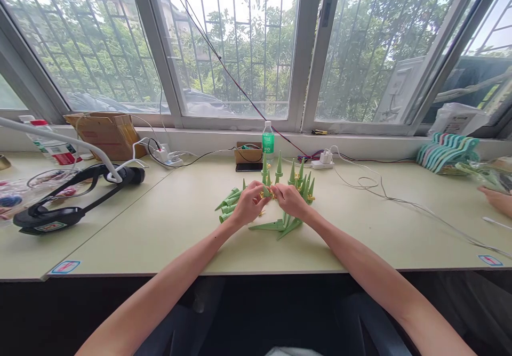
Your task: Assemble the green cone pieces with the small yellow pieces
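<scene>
Spikes (279, 168) stand beyond the grip, seemingly finished, with loose spikes (264, 226) remaining nearer, left hand (250, 203) pinching a green cone (266, 191), right hand's (289, 200) hold unclear.

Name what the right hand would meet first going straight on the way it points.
Most likely the green cone held in the left hand, just ahead or already touching; depth there is unclear.

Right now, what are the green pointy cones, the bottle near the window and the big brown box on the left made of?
The green cones look like plastic, smooth and evenly colored. The bottle seems to be clear plastic, as green shows through, though it could be glass. The brown box looks like cardboard: tan, flat-sided, with folded edges.
</scene>
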